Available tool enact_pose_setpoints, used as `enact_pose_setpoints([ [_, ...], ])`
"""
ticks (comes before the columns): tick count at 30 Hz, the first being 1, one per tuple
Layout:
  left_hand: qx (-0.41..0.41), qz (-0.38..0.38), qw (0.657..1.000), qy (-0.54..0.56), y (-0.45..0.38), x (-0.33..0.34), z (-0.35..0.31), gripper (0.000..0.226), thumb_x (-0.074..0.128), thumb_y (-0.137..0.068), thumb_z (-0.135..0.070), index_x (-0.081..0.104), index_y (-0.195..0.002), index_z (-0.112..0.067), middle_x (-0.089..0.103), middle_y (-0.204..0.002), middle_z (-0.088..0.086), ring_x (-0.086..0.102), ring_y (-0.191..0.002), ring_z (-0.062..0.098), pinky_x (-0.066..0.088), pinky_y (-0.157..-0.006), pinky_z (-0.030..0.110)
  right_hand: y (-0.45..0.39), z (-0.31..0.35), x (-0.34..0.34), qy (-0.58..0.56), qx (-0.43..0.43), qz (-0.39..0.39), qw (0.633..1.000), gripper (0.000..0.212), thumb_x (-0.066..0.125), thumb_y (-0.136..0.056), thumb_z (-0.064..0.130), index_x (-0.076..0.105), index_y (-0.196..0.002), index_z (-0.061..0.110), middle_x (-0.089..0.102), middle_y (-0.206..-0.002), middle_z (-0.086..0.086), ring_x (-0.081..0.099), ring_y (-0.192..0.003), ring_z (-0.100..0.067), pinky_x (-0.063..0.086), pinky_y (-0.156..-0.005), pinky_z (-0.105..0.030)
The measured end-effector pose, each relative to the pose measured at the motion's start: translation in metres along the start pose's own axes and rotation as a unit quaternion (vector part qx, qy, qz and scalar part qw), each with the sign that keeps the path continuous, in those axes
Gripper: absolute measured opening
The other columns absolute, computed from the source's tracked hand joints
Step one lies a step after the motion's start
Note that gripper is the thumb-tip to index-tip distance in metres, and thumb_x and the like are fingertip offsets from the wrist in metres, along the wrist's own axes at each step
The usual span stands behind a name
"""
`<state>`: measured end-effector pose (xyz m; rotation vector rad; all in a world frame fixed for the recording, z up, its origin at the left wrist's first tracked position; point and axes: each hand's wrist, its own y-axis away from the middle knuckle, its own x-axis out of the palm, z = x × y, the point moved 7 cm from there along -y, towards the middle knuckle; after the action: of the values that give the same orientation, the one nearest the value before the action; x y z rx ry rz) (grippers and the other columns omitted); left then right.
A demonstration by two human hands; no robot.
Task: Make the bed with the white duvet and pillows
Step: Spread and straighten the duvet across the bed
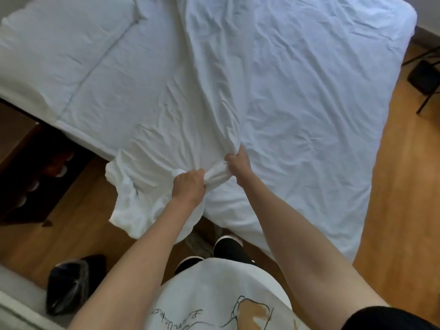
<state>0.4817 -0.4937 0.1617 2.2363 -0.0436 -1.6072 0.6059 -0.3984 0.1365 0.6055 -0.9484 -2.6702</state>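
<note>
Both hands, left hand [189, 184] and right hand [239, 163] (fists), on bunched duvet [214, 176].

Pillow [54, 44]: cut off by the top and left edges.
Duvet [309, 91]: far end runs out past the top edge.
Left hand [189, 185], right hand [238, 163]: fingertips buried in bunched cloth.
Chair [423, 75]: only dark legs show at right edge.
Dark bag [71, 282] on floor: blurred, contents unreadable.
Shirt print [238, 313]: cropped at bottom.
</note>
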Motion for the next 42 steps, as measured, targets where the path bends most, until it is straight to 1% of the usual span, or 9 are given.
enact_pose_setpoints([
  [4,0.006,0.003,1.0,0.008,0.032,0.025,-0.076,0.011,0.048,-0.093,-0.015,0.057,-0.098,-0.012,0.065,-0.096,0.007,0.063,-0.085,0.029,0.039,-0.067,0.032,0.017,-0.043,-0.07,0.013,0.008,-0.011,1.0,0.048,0.047,-0.082,0.01,0.043,-0.13,0.014,0.055,-0.116,-0.009,0.055,-0.106,-0.031,0.05,-0.093,-0.049],
  [9,-0.027,-0.008,0.999,0.027,0.054,0.055,-0.172,0.009,0.048,-0.094,-0.012,0.056,-0.099,-0.01,0.063,-0.098,0.008,0.061,-0.087,0.029,0.035,-0.067,0.032,0.011,-0.072,-0.155,0.075,-0.019,-0.025,0.997,0.036,0.047,-0.084,0.011,0.044,-0.12,0.011,0.056,-0.109,-0.01,0.056,-0.101,-0.033,0.051,-0.09,-0.05],
  [17,-0.094,-0.036,0.994,0.047,0.081,0.111,-0.315,0.005,0.051,-0.092,-0.01,0.055,-0.094,-0.008,0.062,-0.094,0.009,0.06,-0.081,0.028,0.032,-0.064,0.031,0.005,-0.139,-0.284,0.089,-0.045,0.025,0.995,0.036,0.048,-0.085,0.011,0.044,-0.12,0.012,0.056,-0.108,-0.009,0.056,-0.1,-0.032,0.051,-0.091,-0.05],
  [24,-0.108,-0.046,0.992,0.054,0.104,0.157,-0.437,0.009,0.049,-0.092,-0.007,0.057,-0.096,-0.006,0.063,-0.096,0.011,0.062,-0.083,0.03,0.033,-0.064,0.031,0.009,-0.199,-0.398,0.061,-0.044,0.05,0.996,0.042,0.05,-0.086,0.011,0.041,-0.126,0.012,0.053,-0.112,-0.007,0.055,-0.103,-0.029,0.051,-0.086,-0.041],
  [27,-0.114,-0.057,0.99,0.059,0.11,0.171,-0.471,0.007,0.051,-0.091,-0.007,0.057,-0.094,-0.006,0.063,-0.094,0.01,0.061,-0.081,0.03,0.033,-0.063,0.031,0.007,-0.216,-0.43,0.064,-0.054,0.051,0.995,0.04,0.051,-0.084,0.012,0.042,-0.123,0.012,0.055,-0.114,-0.009,0.055,-0.103,-0.031,0.052,-0.088,-0.045],
  [31,-0.131,-0.077,0.987,0.061,0.119,0.186,-0.501,0.007,0.05,-0.09,-0.004,0.057,-0.091,-0.005,0.063,-0.091,0.012,0.062,-0.078,0.032,0.034,-0.061,0.032,0.004,-0.23,-0.455,0.063,-0.079,0.065,0.993,0.041,0.051,-0.083,0.01,0.044,-0.123,0.011,0.055,-0.113,-0.01,0.056,-0.102,-0.029,0.051,-0.081,-0.039],
  [34,-0.142,-0.101,0.984,0.048,0.122,0.192,-0.525,0.007,0.05,-0.089,-0.002,0.057,-0.092,-0.004,0.062,-0.092,0.012,0.062,-0.079,0.032,0.033,-0.061,0.032,0.004,-0.232,-0.474,0.068,-0.101,0.074,0.99,0.041,0.052,-0.083,0.009,0.045,-0.123,0.009,0.054,-0.111,-0.009,0.056,-0.103,-0.031,0.051,-0.083,-0.042],
  [39,-0.16,-0.099,0.982,0.018,0.134,0.213,-0.572,0.014,0.046,-0.09,0.001,0.056,-0.098,-0.006,0.062,-0.097,0.011,0.063,-0.083,0.03,0.034,-0.063,0.031,0.005,-0.256,-0.513,0.078,-0.1,0.087,0.988,0.038,0.051,-0.084,0.009,0.044,-0.122,0.011,0.054,-0.112,-0.008,0.056,-0.104,-0.03,0.05,-0.079,-0.037],
  [42,-0.175,-0.064,0.982,-0.006,0.148,0.239,-0.593,0.019,0.044,-0.091,0.0,0.054,-0.106,-0.008,0.061,-0.105,0.008,0.063,-0.092,0.028,0.037,-0.067,0.031,0.008,-0.292,-0.53,0.086,-0.081,0.098,0.988,0.032,0.049,-0.09,0.011,0.043,-0.122,0.012,0.053,-0.112,-0.005,0.054,-0.101,-0.025,0.046,-0.077,-0.033],
])
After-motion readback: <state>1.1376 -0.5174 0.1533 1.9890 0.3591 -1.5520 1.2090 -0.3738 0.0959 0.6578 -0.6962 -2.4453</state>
